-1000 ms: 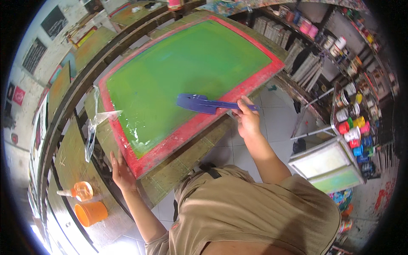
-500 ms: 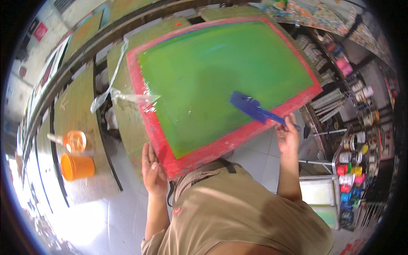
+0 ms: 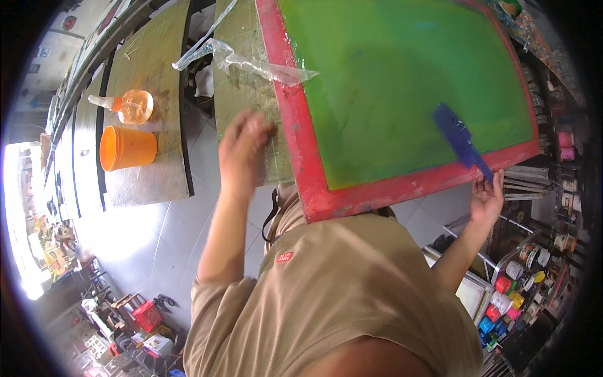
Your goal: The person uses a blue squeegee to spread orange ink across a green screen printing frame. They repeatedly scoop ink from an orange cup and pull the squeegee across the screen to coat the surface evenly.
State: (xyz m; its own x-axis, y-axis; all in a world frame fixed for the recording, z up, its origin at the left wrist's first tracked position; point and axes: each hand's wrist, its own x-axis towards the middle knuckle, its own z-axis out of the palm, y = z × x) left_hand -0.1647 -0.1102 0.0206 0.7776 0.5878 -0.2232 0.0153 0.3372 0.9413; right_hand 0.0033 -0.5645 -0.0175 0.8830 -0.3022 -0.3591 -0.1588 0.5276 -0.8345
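A screen-printing frame [image 3: 402, 195] with red edges and wet green mesh [image 3: 402, 94] lies in front of me, its near edge close to my waist. A blue spatula [image 3: 453, 131] rests slanted over the mesh, its handle crossing the near right edge. My right hand [image 3: 485, 200] is closed around the handle's end, right beside that edge. To the left of the frame, apart from it, my left hand [image 3: 244, 151] hovers over a worn board [image 3: 232, 81]. Motion smears its fingers. Clear crumpled plastic film [image 3: 251, 65] lies across the frame's left edge.
On the left bench board [image 3: 146, 50] stand an orange plastic cup [image 3: 129, 148] and a spray bottle [image 3: 135, 107] of orange liquid. Several colourful jars [image 3: 502, 298] crowd the lower right beside a leaning frame [image 3: 471, 292]. A red crate [image 3: 147, 315] sits at lower left.
My left hand has come off the frame's near left corner and moved away leftward. The view has turned left, bringing the cup and bottle nearer. My right hand keeps the spatula.
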